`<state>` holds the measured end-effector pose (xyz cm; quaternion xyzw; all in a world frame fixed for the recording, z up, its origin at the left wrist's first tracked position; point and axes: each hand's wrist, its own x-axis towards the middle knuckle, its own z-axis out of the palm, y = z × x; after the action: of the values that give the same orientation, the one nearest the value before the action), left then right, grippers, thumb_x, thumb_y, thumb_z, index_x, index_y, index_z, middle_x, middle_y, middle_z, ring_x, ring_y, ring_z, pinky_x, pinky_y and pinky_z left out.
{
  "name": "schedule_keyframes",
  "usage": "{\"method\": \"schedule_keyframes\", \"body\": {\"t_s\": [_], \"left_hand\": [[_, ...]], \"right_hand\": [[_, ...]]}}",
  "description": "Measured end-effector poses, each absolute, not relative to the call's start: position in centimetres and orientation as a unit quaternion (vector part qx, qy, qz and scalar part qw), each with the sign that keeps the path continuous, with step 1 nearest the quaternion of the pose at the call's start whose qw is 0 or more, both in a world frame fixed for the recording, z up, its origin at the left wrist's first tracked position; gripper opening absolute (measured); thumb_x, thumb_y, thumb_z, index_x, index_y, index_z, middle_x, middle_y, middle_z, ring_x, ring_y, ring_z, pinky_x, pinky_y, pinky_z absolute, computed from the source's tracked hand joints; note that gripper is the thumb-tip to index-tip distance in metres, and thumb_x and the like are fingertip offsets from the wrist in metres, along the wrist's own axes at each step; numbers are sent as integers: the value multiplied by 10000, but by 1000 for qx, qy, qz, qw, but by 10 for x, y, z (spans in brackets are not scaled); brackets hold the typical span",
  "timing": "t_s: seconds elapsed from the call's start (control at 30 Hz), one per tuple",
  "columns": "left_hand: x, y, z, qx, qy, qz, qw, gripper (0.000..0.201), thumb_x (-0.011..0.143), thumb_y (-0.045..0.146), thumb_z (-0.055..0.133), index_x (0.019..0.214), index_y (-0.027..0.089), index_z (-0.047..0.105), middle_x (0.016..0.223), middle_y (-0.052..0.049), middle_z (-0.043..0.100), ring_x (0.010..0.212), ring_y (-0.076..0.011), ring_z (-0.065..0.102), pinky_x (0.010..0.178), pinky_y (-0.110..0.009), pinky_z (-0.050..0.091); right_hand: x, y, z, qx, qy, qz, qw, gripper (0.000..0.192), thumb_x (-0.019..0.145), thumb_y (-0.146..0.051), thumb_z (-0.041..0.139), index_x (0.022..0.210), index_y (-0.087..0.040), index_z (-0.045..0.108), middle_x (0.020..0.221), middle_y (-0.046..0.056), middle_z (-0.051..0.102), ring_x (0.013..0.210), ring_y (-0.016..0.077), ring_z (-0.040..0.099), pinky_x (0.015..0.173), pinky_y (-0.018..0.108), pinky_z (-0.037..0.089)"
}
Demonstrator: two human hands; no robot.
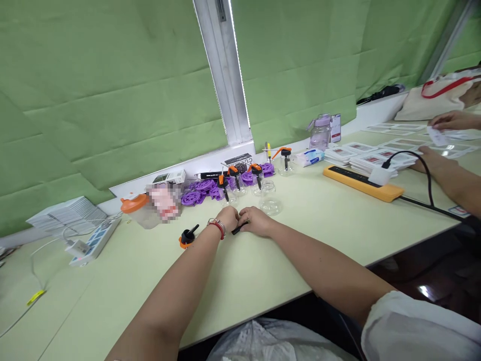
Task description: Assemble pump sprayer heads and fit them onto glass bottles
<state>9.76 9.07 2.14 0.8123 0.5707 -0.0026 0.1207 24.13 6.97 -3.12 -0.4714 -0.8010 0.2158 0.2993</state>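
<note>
In the middle of the table my left hand (227, 218) and my right hand (257, 221) meet, fingers closed. A small, narrow black part (239, 229) sticks out under the fingers of my right hand. What the left fingers pinch is hidden. Just behind my right hand stands a transparent jar (269, 203) with no lid. Beyond the hands are several jars with black-and-orange tops (256, 173). A loose black-and-orange lid (187, 237) with a black stem pointing up lies left of my left wrist.
Purple wheel-shaped parts (203, 188) lie along the wall, near an orange-lidded container (135, 208). White (95, 240) and yellow (361, 183) power strips flank the work area. At right, another person's hands (447, 122) handle papers beside stacked cards (370, 159).
</note>
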Motion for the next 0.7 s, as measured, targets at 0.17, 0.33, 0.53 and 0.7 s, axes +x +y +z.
{"method": "schedule_keyframes", "body": {"t_s": [0.17,0.33,0.53,0.7], "left_hand": [[93,94,23,821,555,10,131,244,652,107,587,848,149,725,807,-79,700,715,-161,619,597,-210,448],[86,94,25,827,543,33,143,257,671,96,558,867,161,712,850,-62,702,763,-154,616,647,-202,460],[80,92,27,826,541,54,148,301,673,43,517,894,149,691,889,-64,690,783,-158,609,670,-212,459],[74,86,31,825,542,70,145,328,684,38,494,950,132,662,905,-77,675,798,-166,601,688,-229,456]], "right_hand": [[235,71,-33,-476,-797,194,317,206,665,-216,720,850,-299,752,1033,1,660,979,204,556,909,319,392],[232,69,-31,-499,-775,198,333,247,637,-222,739,882,-258,736,1002,7,680,959,208,571,865,300,410],[231,68,-29,-523,-764,193,326,318,634,-251,747,948,-224,704,993,34,684,960,219,573,834,303,428],[230,67,-29,-523,-765,192,324,315,646,-261,732,958,-232,696,979,31,684,959,225,567,836,308,427]]}}
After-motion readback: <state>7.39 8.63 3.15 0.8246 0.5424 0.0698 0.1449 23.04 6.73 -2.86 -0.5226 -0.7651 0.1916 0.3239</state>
